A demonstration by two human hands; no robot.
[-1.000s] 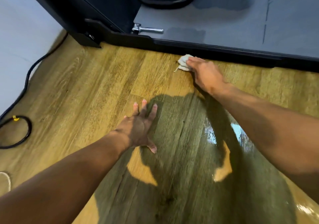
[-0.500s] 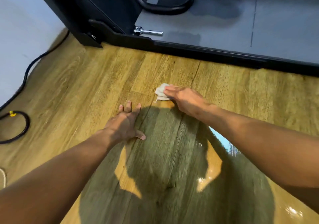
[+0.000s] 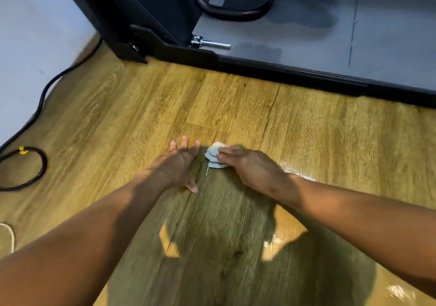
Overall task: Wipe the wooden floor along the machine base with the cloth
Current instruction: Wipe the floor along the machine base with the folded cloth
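A small crumpled pale cloth [image 3: 213, 156] lies on the wooden floor [image 3: 236, 107], well in front of the black machine base [image 3: 283, 69]. My right hand [image 3: 250, 166] presses the cloth down with fairly straight fingers, and part of the cloth is hidden under them. My left hand [image 3: 179, 164] lies flat on the floor just left of the cloth, fingers spread and pointing toward the machine. The two hands are close together but apart.
A black cable [image 3: 42, 98] runs along the pale wall [image 3: 35, 34] and loops on the floor at the left [image 3: 43, 166]. A chrome pin [image 3: 212, 44] lies on the grey platform [image 3: 306, 41] behind the base edge. Wet sheen [image 3: 297, 176] shows beside my right wrist.
My right hand has dragged the cloth from the base edge back toward me and to the left. My left hand has stayed flat on the floor.
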